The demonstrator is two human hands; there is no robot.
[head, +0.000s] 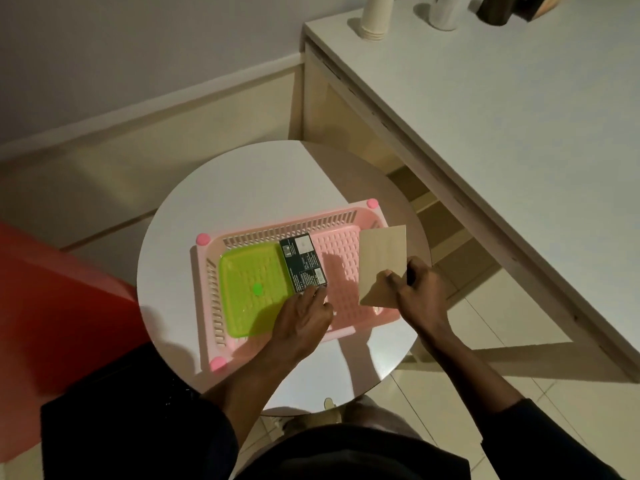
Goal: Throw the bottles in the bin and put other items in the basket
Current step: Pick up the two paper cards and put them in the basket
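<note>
A pink slotted basket (341, 247) lies on a round white table (242, 188). Inside its left half sits a green square lid (249, 289). A dark printed box (303, 263) rests in the basket against the lid's right edge, and my left hand (304, 318) grips its near end. My right hand (417, 287) holds a beige flat card (381, 261) tilted above the basket's right end. No bottle is in view.
A red bin (52, 306) stands on the floor at the left of the table. A white desk (502, 116) runs along the right, with stacked paper cups (375, 15) and dark items at its far end. Tiled floor lies below.
</note>
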